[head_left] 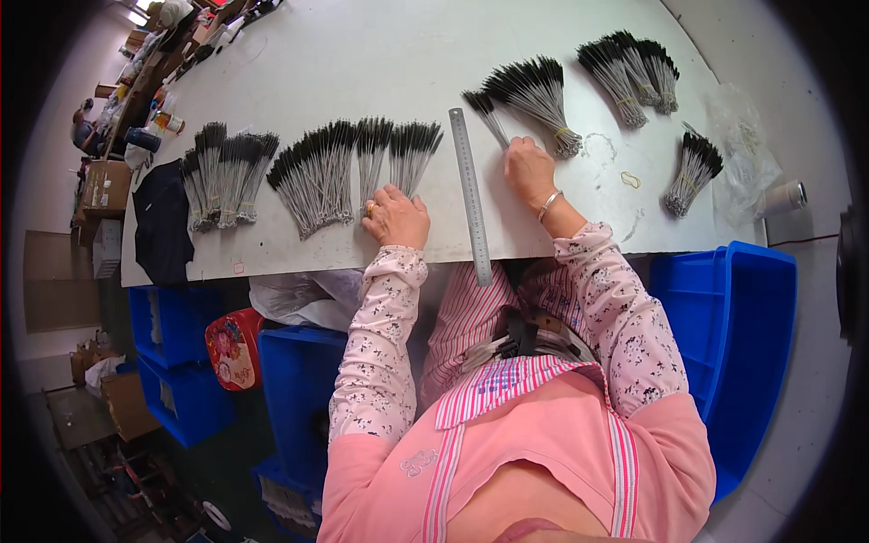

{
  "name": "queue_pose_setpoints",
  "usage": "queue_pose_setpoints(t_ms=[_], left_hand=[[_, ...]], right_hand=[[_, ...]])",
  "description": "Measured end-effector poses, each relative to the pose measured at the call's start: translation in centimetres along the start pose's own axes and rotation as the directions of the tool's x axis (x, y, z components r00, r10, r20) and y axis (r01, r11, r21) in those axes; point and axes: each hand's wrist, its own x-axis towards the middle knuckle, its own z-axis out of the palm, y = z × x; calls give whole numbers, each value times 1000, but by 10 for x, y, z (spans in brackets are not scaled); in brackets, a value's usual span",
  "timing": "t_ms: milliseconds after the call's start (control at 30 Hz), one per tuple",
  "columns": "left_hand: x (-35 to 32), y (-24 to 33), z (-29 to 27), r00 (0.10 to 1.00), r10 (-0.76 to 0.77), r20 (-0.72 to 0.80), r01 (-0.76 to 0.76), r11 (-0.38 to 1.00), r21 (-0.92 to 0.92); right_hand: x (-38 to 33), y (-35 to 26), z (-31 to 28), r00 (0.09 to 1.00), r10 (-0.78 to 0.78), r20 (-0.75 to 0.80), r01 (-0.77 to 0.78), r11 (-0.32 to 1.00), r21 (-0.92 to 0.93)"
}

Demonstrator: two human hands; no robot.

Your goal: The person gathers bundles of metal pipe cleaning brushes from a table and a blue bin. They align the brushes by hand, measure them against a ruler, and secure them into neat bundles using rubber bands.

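Observation:
My right hand (532,172) is closed around the stem ends of a few thin wire brushes (487,113), their black bristle tips pointing away and left. My left hand (396,220) rests at the near ends of two small groups of loose wire brushes (415,154), its fingers curled over the stems. Just left of it, a wider fan of brushes (315,176) lies flat. Between my hands is a steel ruler (469,190), its near end jutting past the table edge. Beyond my right hand lies a large banded bundle of brushes (536,98).
More brush bundles lie at the far left (226,176), far right (629,77) and right (693,174). A loose rubber band (630,180) is on the white table (380,63). Dark cloth (163,226) covers the left corner; clear plastic (742,149) lies right. Blue bins (715,299) stand below.

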Motion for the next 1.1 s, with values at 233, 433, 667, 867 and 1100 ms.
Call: queue_pose_setpoints(t_ms=[233, 433, 667, 867, 1100], left_hand=[[-21, -9, -19, 982, 19, -189, -45, 990, -137], [-119, -18, -29, 970, 17, -243, -151, 825, -545], [-248, -74, 19, 951, -307, 24, 233, 668, -706], [-268, -102, 42, 866, -489, 109, 379, 498, -780], [-303, -127, 57, 745, -657, 112, 477, 408, -778]], right_hand=[[56, -30, -2, 975, -72, 213, 73, 997, 3], [97, -21, 20, 966, -16, 256, 3, 999, 55], [128, -69, 16, 945, -68, 320, -52, 934, 353], [168, -105, 45, 960, -247, 129, 229, 963, 139], [189, -115, 58, 807, -532, 257, 561, 826, -52]])
